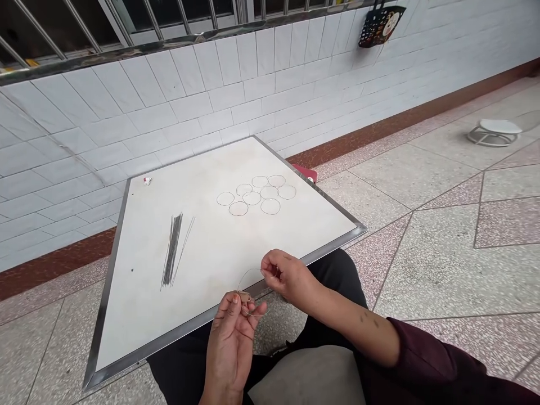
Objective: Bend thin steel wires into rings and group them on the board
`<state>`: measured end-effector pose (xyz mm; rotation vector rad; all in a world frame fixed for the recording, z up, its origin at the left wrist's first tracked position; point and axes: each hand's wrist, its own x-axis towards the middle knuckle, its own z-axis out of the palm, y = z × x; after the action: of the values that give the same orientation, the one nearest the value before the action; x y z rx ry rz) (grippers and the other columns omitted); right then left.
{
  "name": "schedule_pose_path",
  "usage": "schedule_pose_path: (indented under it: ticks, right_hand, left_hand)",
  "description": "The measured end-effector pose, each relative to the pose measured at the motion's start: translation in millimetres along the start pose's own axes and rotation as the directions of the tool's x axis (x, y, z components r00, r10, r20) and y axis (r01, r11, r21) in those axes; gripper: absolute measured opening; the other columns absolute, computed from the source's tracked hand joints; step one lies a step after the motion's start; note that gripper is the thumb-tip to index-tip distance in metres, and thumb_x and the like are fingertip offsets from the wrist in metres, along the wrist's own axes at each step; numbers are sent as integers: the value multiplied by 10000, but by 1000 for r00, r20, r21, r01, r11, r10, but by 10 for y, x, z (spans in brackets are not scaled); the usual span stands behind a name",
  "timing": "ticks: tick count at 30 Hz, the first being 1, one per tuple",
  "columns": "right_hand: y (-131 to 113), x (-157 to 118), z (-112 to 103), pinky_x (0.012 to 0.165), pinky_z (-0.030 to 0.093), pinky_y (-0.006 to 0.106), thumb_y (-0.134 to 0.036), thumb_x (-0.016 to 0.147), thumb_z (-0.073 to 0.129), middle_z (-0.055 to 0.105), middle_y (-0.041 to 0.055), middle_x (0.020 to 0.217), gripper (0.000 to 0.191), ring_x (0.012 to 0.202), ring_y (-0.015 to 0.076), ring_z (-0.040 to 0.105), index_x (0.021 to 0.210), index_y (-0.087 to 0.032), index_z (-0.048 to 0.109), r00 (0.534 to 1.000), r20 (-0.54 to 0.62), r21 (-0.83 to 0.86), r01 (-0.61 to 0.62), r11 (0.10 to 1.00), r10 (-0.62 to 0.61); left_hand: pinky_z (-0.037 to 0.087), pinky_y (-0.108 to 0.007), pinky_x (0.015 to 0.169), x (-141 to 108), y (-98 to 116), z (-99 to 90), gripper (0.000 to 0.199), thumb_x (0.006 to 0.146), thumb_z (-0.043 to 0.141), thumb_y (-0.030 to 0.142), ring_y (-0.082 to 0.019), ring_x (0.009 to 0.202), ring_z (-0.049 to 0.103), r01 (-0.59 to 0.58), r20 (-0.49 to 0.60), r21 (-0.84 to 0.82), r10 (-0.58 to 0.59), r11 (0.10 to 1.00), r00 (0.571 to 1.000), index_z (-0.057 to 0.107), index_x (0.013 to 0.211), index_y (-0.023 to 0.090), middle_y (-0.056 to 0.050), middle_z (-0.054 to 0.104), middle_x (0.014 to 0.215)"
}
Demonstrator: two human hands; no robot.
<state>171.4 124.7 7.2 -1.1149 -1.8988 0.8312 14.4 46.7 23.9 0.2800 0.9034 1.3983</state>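
Close to the table's front edge, my left hand (233, 337) pinches a thin wire (244, 274) between thumb and forefinger, palm turned up. A small tan piece (244, 296) shows at those fingertips; whether it is held or wrapped round a finger I cannot tell. The wire bends in an arc up to my right hand (287, 274), whose closed fingers grip its other part. Beyond my hands, several thin wire rings (270, 206) lie in a cluster, some overlapping. To the left rests a bundle of straight dark wires (172, 250), with a few loose ones beside it.
The white table (202, 236) has a metal rim and stands near a tiled wall. A small white and red object (147, 181) sits at its far left corner. Right of it, a white stool (494, 129) stands on the floor. A dark basket (379, 25) hangs on the wall.
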Motion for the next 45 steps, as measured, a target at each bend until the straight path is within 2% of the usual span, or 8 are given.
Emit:
schedule_pose_path:
  ticks: [7,11,14,20,27,34,39,45]
  right_hand:
    - [9,16,-21,623,426,230,-32,794,547,572,-1,788,153,671,118,511,827,-181,556,999,2,-18,34,999,-34]
    - [29,10,-17,628,422,234,-46,808,561,565,-2,785,144,684,123,518,834,-187,548,994,1,-72,106,992,-106]
    - [37,-10,-9,641,421,241,-42,811,554,555,3,785,154,724,139,519,837,-194,538,982,21,-126,190,974,-189]
    - [-35,-41,-28,641,431,244,-48,856,522,538,11,794,147,736,146,516,869,-194,531,941,91,-105,334,937,-326]
    - [-50,-40,-73,683,450,250,-78,911,529,579,30,852,116,812,158,529,914,-193,546,894,153,-45,432,901,-421]
    - [-45,-6,-152,701,463,253,-114,961,505,581,42,869,85,827,157,522,936,-181,552,848,207,-18,501,865,-487]
    - [-55,11,-177,709,472,262,-120,967,498,589,52,873,83,825,162,518,941,-177,553,835,218,-18,521,853,-505]
    - [-75,24,-186,701,473,263,-128,972,488,589,53,872,88,825,164,520,949,-176,558,835,223,-41,524,850,-504]
  left_hand:
    - [545,-328,847,10,-14,-27,195,729,842,235,-119,694,558,-19,-15,15,20,1000,1000,659,688,181,19,573,705]
    - [538,-369,836,2,25,-44,172,797,775,295,-146,718,558,52,49,51,-55,997,997,675,724,176,-6,580,746]
    - [531,-368,811,22,100,-47,253,859,694,399,-159,712,558,106,94,147,-121,983,988,708,792,155,-20,574,723]
    - [504,-279,594,88,265,-25,252,827,717,392,-106,512,495,194,109,332,-242,923,964,695,765,148,26,529,582]
    - [438,-221,430,105,336,-16,173,759,770,301,-88,432,452,259,111,367,-319,893,941,658,721,174,50,510,532]
    - [408,-201,391,132,376,-13,199,710,814,312,-62,380,405,250,112,434,-327,866,938,696,702,152,70,460,474]
    - [410,-193,390,128,399,16,215,713,816,338,-55,377,404,237,109,471,-323,850,940,720,719,145,73,449,466]
    - [521,-262,474,95,362,25,226,707,823,359,-92,421,483,245,91,436,-313,866,945,707,720,165,52,522,499]
